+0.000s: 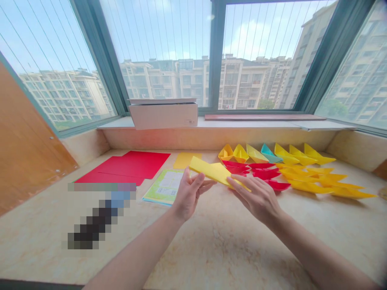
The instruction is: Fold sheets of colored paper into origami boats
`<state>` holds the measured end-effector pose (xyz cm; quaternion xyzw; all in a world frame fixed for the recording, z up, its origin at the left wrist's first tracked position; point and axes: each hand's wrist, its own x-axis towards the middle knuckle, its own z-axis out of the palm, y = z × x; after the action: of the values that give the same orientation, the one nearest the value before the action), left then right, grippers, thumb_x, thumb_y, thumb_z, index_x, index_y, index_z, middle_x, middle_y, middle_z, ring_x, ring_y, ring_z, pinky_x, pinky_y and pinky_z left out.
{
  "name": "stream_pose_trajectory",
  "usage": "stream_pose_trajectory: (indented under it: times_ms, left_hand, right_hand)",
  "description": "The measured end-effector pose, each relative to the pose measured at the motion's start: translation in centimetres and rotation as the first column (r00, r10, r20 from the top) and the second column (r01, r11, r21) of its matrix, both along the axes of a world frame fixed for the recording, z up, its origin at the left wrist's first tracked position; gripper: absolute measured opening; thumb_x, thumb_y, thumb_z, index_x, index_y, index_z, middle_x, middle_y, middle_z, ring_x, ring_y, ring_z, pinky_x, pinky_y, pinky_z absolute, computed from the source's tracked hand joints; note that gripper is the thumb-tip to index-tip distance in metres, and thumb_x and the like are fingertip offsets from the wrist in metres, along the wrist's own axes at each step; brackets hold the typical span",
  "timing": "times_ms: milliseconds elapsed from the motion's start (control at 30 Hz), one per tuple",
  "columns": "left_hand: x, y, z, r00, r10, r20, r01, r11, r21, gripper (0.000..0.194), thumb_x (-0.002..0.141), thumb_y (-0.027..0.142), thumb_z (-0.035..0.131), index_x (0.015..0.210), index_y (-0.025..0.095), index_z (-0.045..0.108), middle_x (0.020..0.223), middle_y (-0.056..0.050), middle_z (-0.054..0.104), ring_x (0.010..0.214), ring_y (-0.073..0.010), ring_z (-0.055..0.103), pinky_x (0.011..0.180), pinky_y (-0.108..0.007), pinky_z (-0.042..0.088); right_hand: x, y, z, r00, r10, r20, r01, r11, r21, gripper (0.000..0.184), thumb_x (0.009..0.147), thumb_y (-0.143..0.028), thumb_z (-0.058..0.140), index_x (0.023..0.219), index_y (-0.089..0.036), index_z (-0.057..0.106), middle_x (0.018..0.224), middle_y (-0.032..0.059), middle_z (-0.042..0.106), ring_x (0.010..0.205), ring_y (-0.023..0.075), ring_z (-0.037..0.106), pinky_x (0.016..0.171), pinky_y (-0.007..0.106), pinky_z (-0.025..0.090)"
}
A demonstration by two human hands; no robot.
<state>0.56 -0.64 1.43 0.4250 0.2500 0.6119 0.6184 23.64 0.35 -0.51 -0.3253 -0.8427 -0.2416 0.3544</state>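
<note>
Both my hands hold a folded yellow paper (211, 171) up above the marble ledge (211, 241). My left hand (189, 195) grips its left end with thumb and fingers closed on the fold. My right hand (256, 197) lies along its right end, fingers stretched over the paper and pinching its edge. Behind the paper stand several finished paper boats: yellow boats (314, 177), red boats (263, 174) and one teal boat (269, 153).
Red sheets (127, 167) and a yellow sheet (186, 159) lie flat at the back left, with a green printed leaflet (165, 186) in front. A cardboard box (163, 114) sits on the window sill. A wooden panel (27, 153) closes the left side.
</note>
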Motion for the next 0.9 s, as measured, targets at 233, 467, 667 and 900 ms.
stream_pose_trajectory:
  times_ms: [233,467,667,900]
  left_hand:
    - [0.7,-0.5,-0.3,0.988,0.009,0.152,-0.001,0.999,-0.048,0.051,0.089,0.031,0.068,0.136,0.023,0.05,0.126,-0.008,0.067,0.123,-0.0254,0.059,0.106,-0.042,0.046]
    - [0.8,-0.1,-1.6,1.0,-0.015,0.008,0.014,0.998,0.067,0.048,0.09,0.034,0.066,0.134,0.02,0.056,0.122,-0.01,0.068,0.123,-0.0271,0.059,0.105,-0.04,0.046]
    - [1.3,-0.7,-2.4,0.986,-0.144,-0.089,0.151,0.986,0.071,0.069,0.084,0.032,0.073,0.146,0.025,0.043,0.123,-0.011,0.068,0.122,-0.0294,0.059,0.106,-0.044,0.043]
    - [0.4,-1.9,-2.1,0.975,-0.222,-0.025,0.223,0.963,0.153,0.068,0.091,0.044,0.061,0.15,0.036,0.027,0.141,-0.011,0.056,0.127,-0.028,0.055,0.107,-0.048,0.041]
  right_hand:
    - [-1.0,-0.2,-0.8,0.994,0.088,0.059,-0.084,0.994,-0.07,0.047,0.094,-0.023,0.061,0.139,-0.034,0.053,0.129,0.0083,0.065,0.1,0.025,0.065,0.087,0.042,0.052]
    - [-2.4,0.1,-2.1,0.964,0.017,-0.264,-0.078,0.972,-0.223,0.062,0.092,-0.037,0.062,0.149,-0.034,0.039,0.146,0.0141,0.044,0.125,0.0353,0.053,0.095,0.056,0.052]
    - [-3.2,-0.4,-2.6,0.941,-0.062,-0.334,-0.094,0.897,-0.433,0.072,0.086,-0.048,0.066,0.15,-0.031,0.037,0.154,0.0171,0.03,0.133,0.0395,0.046,0.097,0.058,0.052]
    - [-2.6,-0.7,-2.0,0.935,0.004,-0.356,-0.22,0.793,-0.568,0.069,0.091,-0.046,0.062,0.152,-0.032,0.033,0.155,0.0155,0.031,0.142,0.0361,0.036,0.107,0.057,0.042]
